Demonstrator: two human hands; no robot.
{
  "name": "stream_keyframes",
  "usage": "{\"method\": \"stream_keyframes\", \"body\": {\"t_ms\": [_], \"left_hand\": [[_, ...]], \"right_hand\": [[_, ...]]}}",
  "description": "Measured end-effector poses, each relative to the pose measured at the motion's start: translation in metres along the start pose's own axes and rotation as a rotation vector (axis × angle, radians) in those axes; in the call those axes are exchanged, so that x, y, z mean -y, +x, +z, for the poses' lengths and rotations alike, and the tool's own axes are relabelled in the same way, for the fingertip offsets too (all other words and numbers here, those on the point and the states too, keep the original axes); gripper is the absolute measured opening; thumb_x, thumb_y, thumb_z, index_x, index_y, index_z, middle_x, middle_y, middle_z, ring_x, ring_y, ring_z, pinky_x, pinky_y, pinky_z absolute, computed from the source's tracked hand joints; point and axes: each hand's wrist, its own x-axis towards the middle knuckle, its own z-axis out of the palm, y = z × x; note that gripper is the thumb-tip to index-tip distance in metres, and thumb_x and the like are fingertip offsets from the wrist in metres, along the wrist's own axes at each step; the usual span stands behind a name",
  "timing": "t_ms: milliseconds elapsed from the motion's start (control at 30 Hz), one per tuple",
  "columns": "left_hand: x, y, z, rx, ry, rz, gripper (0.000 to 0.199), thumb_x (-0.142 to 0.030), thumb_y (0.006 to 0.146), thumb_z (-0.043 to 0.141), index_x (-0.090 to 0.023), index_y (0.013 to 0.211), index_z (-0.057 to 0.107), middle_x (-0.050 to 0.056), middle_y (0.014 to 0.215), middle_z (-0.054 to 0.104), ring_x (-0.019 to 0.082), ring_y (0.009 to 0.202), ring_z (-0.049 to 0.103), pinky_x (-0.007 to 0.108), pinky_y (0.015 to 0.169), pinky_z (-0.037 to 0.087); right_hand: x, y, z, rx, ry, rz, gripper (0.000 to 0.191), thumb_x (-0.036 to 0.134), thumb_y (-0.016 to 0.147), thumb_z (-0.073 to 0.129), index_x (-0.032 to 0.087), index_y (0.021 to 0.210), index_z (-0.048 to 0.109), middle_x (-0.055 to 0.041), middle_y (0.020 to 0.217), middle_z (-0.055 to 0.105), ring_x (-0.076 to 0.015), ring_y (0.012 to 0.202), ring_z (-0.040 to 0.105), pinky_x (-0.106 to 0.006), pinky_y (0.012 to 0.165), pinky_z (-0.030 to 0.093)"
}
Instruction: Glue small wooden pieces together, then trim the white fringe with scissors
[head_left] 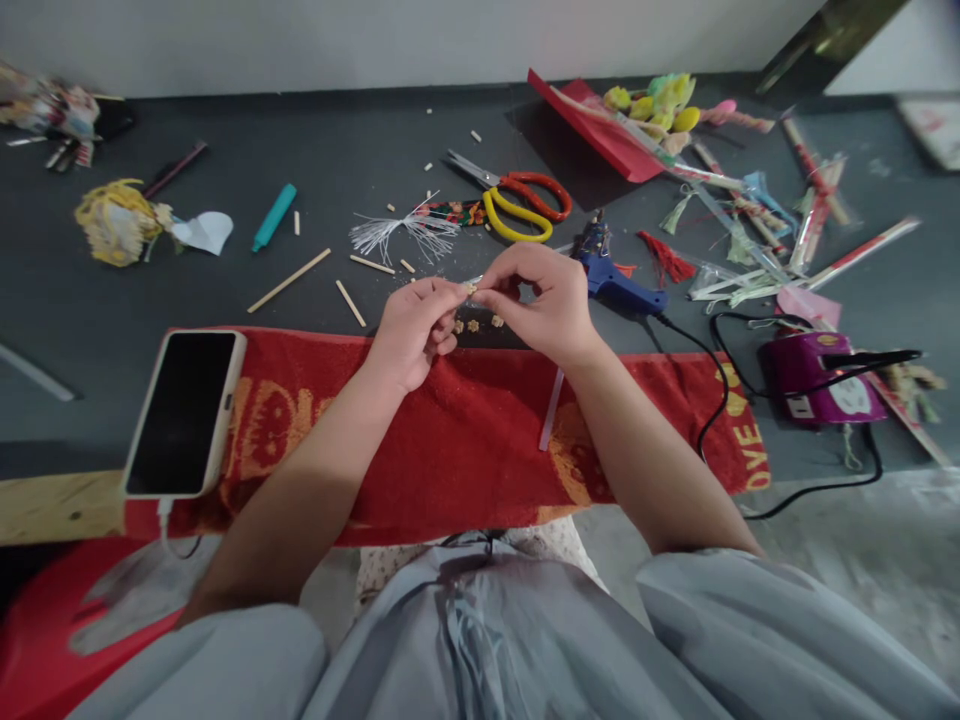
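Because the small flower-like piece [471, 288] is so tiny, I pinch it in the head view between the fingertips of my left hand [421, 325] and my right hand [541, 300], just above the table's near part, probably so that both thumbs can steady it. Similar little pieces [473, 326] lie below my hands beside the red towel [450, 430], which likely cushions my forearms, while the blue glue gun [619, 285] and its cord crowd my right side and scissors [517, 195] lie beyond.

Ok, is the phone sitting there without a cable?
No, a white cable is plugged into the edge of the phone nearest the person.
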Motion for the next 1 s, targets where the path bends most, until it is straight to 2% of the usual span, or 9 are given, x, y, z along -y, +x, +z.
{"method": "stream_keyframes", "body": {"t_ms": [200, 400, 500, 600, 767, 1000], "left_hand": [[-0.0020, -0.0009, 0.0001, 0.037, -0.011, -0.054, 0.022, -0.020, 0.072, 0.068, -0.017, 0.060, 0.050, -0.009, 0.046, 0.037, 0.000, 0.036, 0.030, 0.012, 0.033, 0.022], [-0.0040, -0.0017, -0.0002, 0.048, 0.021, -0.053, 0.024, -0.024, 0.076, 0.072, -0.017, 0.062, 0.053, -0.009, 0.047, 0.039, 0.000, 0.036, 0.032, 0.012, 0.034, 0.023], [-0.0018, -0.0015, -0.0010, 0.035, 0.060, 0.004, 0.025, -0.024, 0.076, 0.074, -0.017, 0.061, 0.055, -0.008, 0.046, 0.040, 0.000, 0.036, 0.032, 0.013, 0.034, 0.024], [0.0015, -0.0011, -0.0008, -0.029, 0.112, 0.098, 0.024, -0.024, 0.074, 0.076, -0.018, 0.061, 0.058, -0.008, 0.045, 0.042, 0.001, 0.035, 0.032, 0.015, 0.034, 0.026], [0.0045, -0.0024, 0.0012, -0.147, 0.173, 0.229, 0.012, -0.022, 0.072, 0.079, -0.020, 0.069, 0.068, -0.006, 0.057, 0.055, 0.000, 0.037, 0.038, 0.017, 0.036, 0.029], [0.0038, -0.0085, 0.0027, -0.175, 0.240, 0.321, 0.008, -0.017, 0.070, 0.079, -0.022, 0.068, 0.073, -0.005, 0.063, 0.063, 0.001, 0.043, 0.048, 0.016, 0.043, 0.032]], "right_hand": [[0.0014, -0.0003, 0.0005, -0.014, 0.123, 0.138, 0.030, 0.049, 0.079, 0.070, 0.020, 0.074, 0.066, 0.0011, 0.070, 0.064, -0.0090, 0.062, 0.053, -0.025, 0.058, 0.044], [-0.0030, 0.0006, 0.0031, 0.046, 0.366, 0.305, 0.034, 0.052, 0.072, 0.076, 0.019, 0.073, 0.065, 0.0034, 0.062, 0.059, -0.0073, 0.054, 0.051, -0.022, 0.049, 0.043], [-0.0046, 0.0014, 0.0032, 0.058, 0.446, 0.334, 0.034, 0.051, 0.071, 0.077, 0.018, 0.072, 0.065, 0.0034, 0.061, 0.059, -0.0073, 0.053, 0.052, -0.022, 0.049, 0.045], [-0.0043, 0.0019, 0.0029, 0.063, 0.463, 0.341, 0.035, 0.051, 0.071, 0.077, 0.018, 0.072, 0.065, 0.0034, 0.061, 0.059, -0.0073, 0.053, 0.052, -0.022, 0.049, 0.045], [-0.0021, 0.0019, 0.0018, 0.053, 0.447, 0.342, 0.035, 0.051, 0.069, 0.079, 0.019, 0.072, 0.065, 0.0041, 0.060, 0.058, -0.0071, 0.052, 0.052, -0.023, 0.050, 0.046], [-0.0003, 0.0019, -0.0021, 0.097, 0.526, 0.341, 0.035, 0.051, 0.069, 0.079, 0.020, 0.075, 0.065, 0.0040, 0.062, 0.059, -0.0073, 0.053, 0.054, -0.024, 0.052, 0.049]]}}
